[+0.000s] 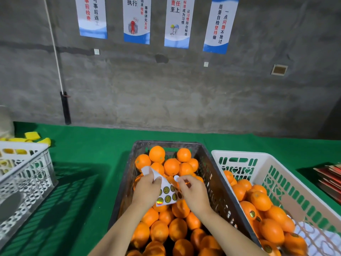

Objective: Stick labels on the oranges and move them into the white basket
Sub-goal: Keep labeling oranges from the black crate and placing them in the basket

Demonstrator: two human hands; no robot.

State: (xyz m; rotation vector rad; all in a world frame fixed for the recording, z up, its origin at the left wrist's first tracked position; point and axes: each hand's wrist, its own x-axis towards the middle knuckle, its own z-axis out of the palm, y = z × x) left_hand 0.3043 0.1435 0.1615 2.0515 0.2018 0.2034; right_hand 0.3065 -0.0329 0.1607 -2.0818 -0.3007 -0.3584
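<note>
Left hand (147, 189) grips label sheet (167, 194) over dark crate (212, 174) of oranges (171, 166). Right hand (193, 193) pinches peeled label (176, 178). White basket (287, 183) alongside, labelled oranges inside.

Fruit packing workshop, bare concrete wall (184, 93), work-rule posters (177, 23), crates of oranges (171, 166), green desk (88, 145)

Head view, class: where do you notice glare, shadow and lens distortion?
Head view: glare glints off a foil sticker on the label sheet; striped shadow falls on the green cloth beside the left basket; the wide lens bends the posters outward.
</note>
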